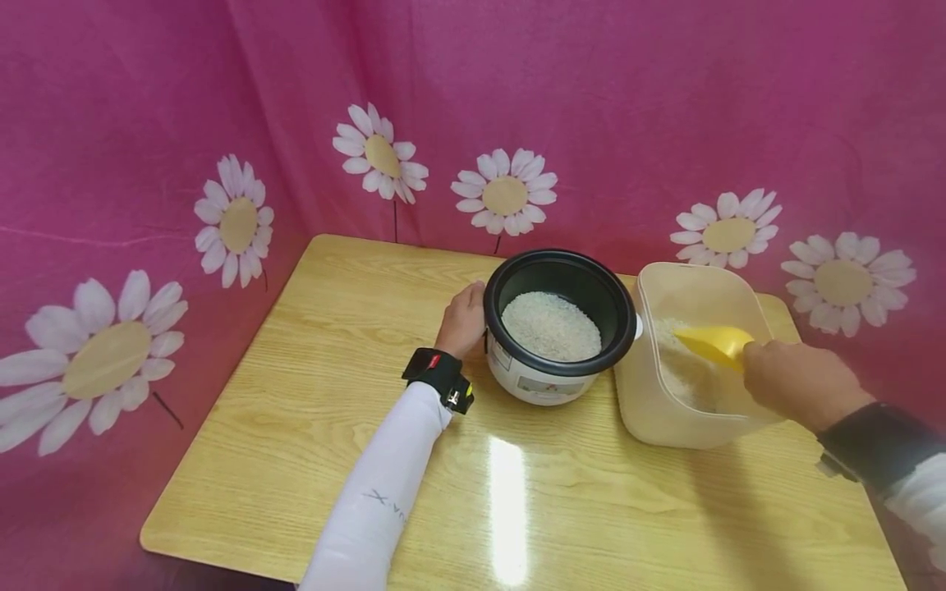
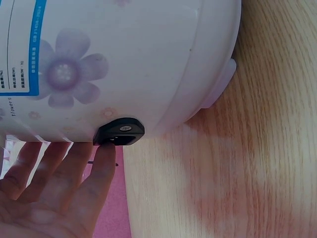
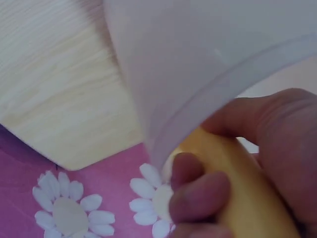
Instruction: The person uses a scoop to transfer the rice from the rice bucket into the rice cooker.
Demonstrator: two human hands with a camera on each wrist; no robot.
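A rice cooker [image 1: 543,390] with a white body and black rim stands on the table, white rice [image 1: 553,327] lying inside it. My left hand [image 1: 461,318] rests against its left side. In the left wrist view the fingers [image 2: 74,171] reach out straight to the flowered wall, one at the black power socket [image 2: 121,133]. To the right is a translucent rice bin [image 1: 639,414] with rice at its bottom. My right hand [image 1: 801,382] grips the handle of a yellow scoop [image 1: 713,341], whose bowl is inside the bin. The right wrist view shows fingers curled round the scoop handle [image 3: 247,193].
The wooden table [image 1: 296,386] has rounded corners, and light glares off it in front of the cooker. A pink curtain [image 1: 591,107] with white daisies hangs behind and along the left side. The bin stands close beside the cooker, near the table's right edge.
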